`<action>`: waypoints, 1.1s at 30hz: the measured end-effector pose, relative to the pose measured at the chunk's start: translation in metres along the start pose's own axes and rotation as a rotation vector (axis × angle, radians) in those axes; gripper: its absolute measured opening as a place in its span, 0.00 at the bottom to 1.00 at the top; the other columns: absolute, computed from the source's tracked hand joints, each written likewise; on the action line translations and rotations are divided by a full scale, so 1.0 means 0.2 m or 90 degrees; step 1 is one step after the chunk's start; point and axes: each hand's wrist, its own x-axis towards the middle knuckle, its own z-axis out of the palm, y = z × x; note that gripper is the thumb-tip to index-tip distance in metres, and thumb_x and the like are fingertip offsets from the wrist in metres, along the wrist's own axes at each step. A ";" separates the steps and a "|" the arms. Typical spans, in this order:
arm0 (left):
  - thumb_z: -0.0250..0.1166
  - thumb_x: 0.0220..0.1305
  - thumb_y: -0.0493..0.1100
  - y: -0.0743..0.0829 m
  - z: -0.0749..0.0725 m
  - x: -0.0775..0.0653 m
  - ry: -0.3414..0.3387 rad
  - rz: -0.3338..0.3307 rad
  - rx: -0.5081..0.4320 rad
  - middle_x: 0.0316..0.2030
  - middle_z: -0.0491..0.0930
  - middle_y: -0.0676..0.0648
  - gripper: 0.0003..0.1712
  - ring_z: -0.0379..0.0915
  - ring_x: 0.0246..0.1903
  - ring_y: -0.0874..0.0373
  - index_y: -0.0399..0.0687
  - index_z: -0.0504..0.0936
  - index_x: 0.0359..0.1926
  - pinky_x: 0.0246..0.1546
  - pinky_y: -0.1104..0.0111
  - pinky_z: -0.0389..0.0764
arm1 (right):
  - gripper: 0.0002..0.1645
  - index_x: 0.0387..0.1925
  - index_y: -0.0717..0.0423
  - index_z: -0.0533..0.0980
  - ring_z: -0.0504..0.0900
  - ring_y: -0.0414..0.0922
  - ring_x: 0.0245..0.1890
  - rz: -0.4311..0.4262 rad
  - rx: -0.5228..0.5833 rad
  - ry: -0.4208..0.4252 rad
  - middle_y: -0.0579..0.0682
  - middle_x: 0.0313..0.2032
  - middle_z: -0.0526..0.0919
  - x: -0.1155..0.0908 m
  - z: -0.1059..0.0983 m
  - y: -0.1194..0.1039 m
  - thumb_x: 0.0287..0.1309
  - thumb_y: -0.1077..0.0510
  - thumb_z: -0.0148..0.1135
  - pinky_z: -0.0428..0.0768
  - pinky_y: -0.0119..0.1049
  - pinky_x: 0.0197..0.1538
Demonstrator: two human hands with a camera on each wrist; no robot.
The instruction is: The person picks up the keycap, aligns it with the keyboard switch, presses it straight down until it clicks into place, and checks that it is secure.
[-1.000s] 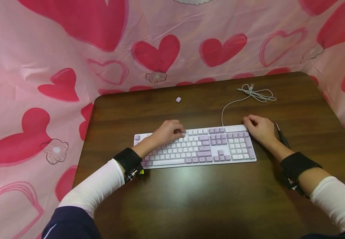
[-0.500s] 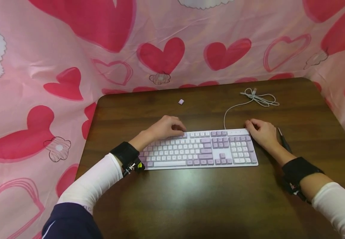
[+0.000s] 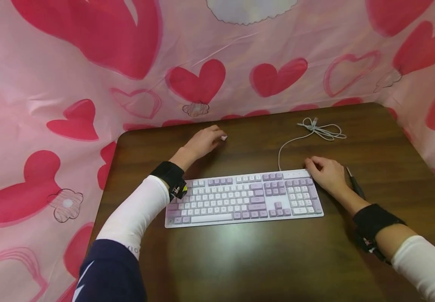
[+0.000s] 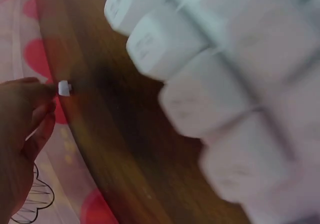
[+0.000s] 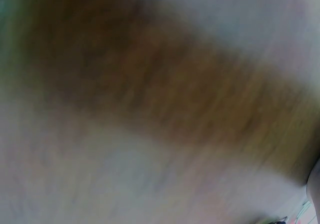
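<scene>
Beyond the keyboard, my left hand (image 3: 203, 141) reaches over the table's back part. Its fingertips pinch a small pale pink keycap (image 3: 223, 137). In the left wrist view the keycap (image 4: 64, 88) sits at the fingertips with its stem side towards the tabletop. A white and lilac keyboard (image 3: 217, 217) lies across the table, its left end partly behind my left wrist. At the keyboard's top right corner rests my right hand (image 3: 327, 174), fingers loosely curled and touching the corner. The right wrist view is a blur of skin and brown, so what lies under those fingers is hidden.
From the keyboard's top edge a white cable (image 3: 327, 133) runs to a tied bundle at the back right. A black-handled screwdriver (image 3: 357, 186) lies just right of my right hand. The brown table (image 3: 240, 260) meets a pink heart-printed cloth (image 3: 270, 37) behind and beside it.
My left hand has left the keyboard's top row and moved up and away to the keycap at the back, now at its fingertips. The right hand stays at the keyboard's corner.
</scene>
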 end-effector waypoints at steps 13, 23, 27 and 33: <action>0.60 0.62 0.33 -0.02 0.10 0.08 -0.030 0.034 0.045 0.46 0.77 0.43 0.15 0.72 0.49 0.51 0.43 0.82 0.50 0.53 0.64 0.73 | 0.19 0.21 0.49 0.76 0.70 0.49 0.22 -0.008 0.001 0.021 0.49 0.19 0.74 0.02 0.03 0.01 0.63 0.46 0.50 0.60 0.41 0.27; 0.67 0.57 0.45 -0.07 0.10 0.05 -0.012 -0.015 -0.037 0.37 0.76 0.45 0.16 0.72 0.39 0.56 0.45 0.84 0.46 0.41 0.67 0.76 | 0.20 0.20 0.49 0.75 0.70 0.49 0.22 -0.004 0.001 0.016 0.50 0.19 0.73 0.02 0.03 0.02 0.63 0.45 0.49 0.60 0.41 0.27; 0.69 0.54 0.45 -0.06 0.09 0.05 -0.028 -0.024 -0.054 0.41 0.77 0.43 0.22 0.74 0.38 0.55 0.41 0.82 0.49 0.41 0.67 0.77 | 0.20 0.23 0.50 0.77 0.72 0.51 0.23 -0.004 0.003 0.022 0.52 0.21 0.76 0.02 0.03 0.02 0.63 0.45 0.49 0.61 0.43 0.28; 0.69 0.55 0.44 -0.04 0.09 0.05 -0.046 -0.041 -0.088 0.41 0.76 0.44 0.17 0.75 0.37 0.55 0.43 0.82 0.46 0.42 0.67 0.78 | 0.23 0.23 0.51 0.78 0.75 0.53 0.26 0.006 0.003 0.024 0.53 0.23 0.79 0.02 0.02 0.03 0.64 0.43 0.48 0.62 0.45 0.30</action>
